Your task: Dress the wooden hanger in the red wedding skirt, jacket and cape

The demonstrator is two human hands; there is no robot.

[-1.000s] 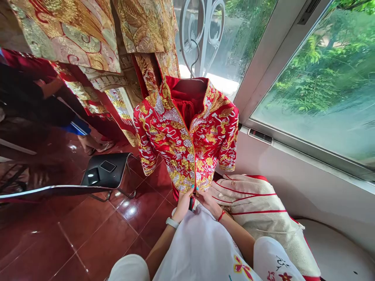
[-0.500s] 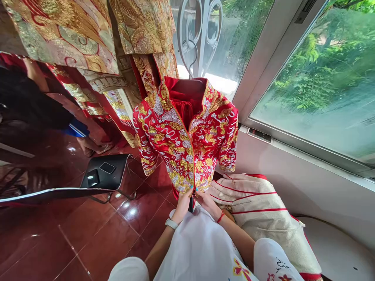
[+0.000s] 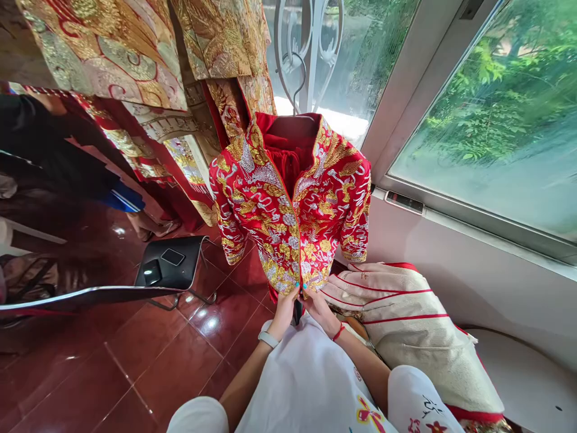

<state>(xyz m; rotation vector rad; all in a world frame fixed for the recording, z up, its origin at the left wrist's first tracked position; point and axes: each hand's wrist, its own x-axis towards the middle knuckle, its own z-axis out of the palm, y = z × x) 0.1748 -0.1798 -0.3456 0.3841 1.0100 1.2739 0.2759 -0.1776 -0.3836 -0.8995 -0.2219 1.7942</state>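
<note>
A red jacket (image 3: 295, 210) with dense gold and silver embroidery hangs in front of me on a hanger (image 3: 298, 90) hooked on white window ironwork. Its stand collar gapes at the top, showing red cloth inside. Both hands meet at the bottom of the front edges. My left hand (image 3: 285, 307), with a pale band at the wrist, pinches the hem on the left side. My right hand (image 3: 317, 307), a red string round its wrist, pinches the hem just to the right. The fingertips nearly touch, and whatever fastening lies between them is hidden.
Folded cream cloth with red edging (image 3: 401, 307) lies on the right by a round white surface (image 3: 532, 379). Two dark devices rest on a black chair (image 3: 174, 267) at left. Embroidered garments (image 3: 112, 54) hang upper left, near a person's legs (image 3: 144, 222). A phone-like object (image 3: 404, 202) sits on the sill.
The view has shifted slightly, so the jacket and chair sit a little further right. Both hands keep their pinch at the hem, nearly unchanged.
</note>
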